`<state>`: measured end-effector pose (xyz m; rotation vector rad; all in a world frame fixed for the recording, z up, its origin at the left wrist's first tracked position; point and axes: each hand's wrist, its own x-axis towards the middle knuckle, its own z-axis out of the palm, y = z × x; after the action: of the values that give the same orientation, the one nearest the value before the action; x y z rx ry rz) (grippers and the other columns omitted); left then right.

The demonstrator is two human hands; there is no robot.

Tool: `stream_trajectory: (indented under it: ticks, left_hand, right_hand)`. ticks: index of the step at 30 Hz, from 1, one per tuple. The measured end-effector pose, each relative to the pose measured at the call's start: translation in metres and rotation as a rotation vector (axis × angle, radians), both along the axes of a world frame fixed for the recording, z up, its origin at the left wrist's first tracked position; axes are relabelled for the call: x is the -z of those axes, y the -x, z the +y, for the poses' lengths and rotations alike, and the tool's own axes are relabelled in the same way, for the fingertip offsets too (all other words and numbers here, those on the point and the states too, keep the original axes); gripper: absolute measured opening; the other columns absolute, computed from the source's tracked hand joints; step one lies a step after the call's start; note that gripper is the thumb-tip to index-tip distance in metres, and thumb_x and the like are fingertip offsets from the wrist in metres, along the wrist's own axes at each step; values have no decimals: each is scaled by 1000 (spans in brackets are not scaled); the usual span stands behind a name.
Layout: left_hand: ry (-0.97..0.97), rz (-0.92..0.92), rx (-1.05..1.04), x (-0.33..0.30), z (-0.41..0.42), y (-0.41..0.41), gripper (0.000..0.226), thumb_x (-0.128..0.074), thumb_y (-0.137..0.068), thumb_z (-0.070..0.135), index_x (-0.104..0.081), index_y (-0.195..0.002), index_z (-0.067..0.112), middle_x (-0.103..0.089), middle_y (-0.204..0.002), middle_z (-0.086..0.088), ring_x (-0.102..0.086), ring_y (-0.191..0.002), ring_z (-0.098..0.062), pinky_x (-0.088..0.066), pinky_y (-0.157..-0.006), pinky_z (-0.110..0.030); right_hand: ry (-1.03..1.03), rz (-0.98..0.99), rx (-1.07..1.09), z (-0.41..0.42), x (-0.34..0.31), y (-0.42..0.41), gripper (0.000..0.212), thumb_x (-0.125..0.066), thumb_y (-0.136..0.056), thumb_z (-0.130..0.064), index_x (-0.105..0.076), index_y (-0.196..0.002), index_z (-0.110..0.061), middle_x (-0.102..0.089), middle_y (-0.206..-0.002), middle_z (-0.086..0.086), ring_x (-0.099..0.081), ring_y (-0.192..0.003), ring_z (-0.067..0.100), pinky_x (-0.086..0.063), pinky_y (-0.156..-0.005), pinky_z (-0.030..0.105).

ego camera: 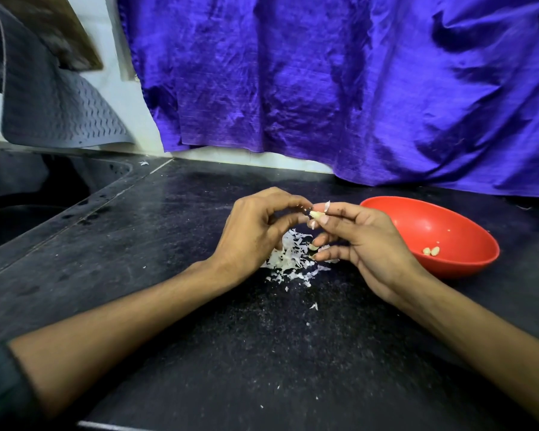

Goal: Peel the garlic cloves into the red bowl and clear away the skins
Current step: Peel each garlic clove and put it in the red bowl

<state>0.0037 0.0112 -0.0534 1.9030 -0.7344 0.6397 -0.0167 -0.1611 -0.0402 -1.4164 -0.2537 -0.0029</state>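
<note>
Bare counter (156, 237) lies open left of the skin pile (288, 259); red bowl (467, 265) blocks the right.

garlic clove (317, 214): pale, partly skinned, pinched in right-hand fingertips above counter; red bowl (461, 262): round, tilted, just right of the hands, a few peeled cloves (431, 251) inside; skins (290, 258): white papery heap on counter under the hands
</note>
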Motion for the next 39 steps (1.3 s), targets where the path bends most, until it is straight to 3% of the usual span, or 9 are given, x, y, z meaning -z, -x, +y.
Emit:
stream_trajectory:
  ticks: [14,20,24,28,39]
  left_hand:
    - [61,-1,18,-2,0,1,12,-75,-83,19,-75,-87,8,-66,-86,-1,-57,-46,-24,-50,-43,-32]
    - [88,76,39,-4,-2,3,9,-75,-82,17,-73,-87,10,-65,-87,1,-56,-43,-18,-46,-41,-22]
    - [186,218,61,-2,-3,1,5,-76,-81,17,-72,-82,15,-64,-76,6,-55,-42,-15,-45,-37,-27]
    - [274,304,121,-5,-4,2,8,-75,-81,12,-71,-85,7,-66,-63,6,-52,-40,-12,-43,-37,-25]
    - [298,363,222,-7,-4,5,7,-69,-86,7,-64,-84,3,-59,-52,5,-49,-39,-10,-40,-35,-22]
  right_hand:
    - [23,48,-26,2,-2,2,14,-62,-86,-16,-69,-93,-6,-63,-79,1,-54,-53,8,-51,-45,23]
    - [-11,24,-30,1,-2,2,20,-63,-84,-12,-67,-103,-4,-64,-82,4,-58,-56,11,-52,-49,25]
    - [1,4,-4,0,-3,1,21,-67,-78,-15,-68,-96,-3,-66,-80,7,-61,-58,11,-52,-53,27]
    - [-15,9,-29,-1,-5,2,14,-65,-80,-11,-69,-90,-2,-67,-75,6,-65,-61,11,-56,-54,22]
    - [-48,76,-98,0,-5,2,14,-67,-73,-14,-75,-82,-7,-70,-78,9,-69,-65,15,-56,-56,21]
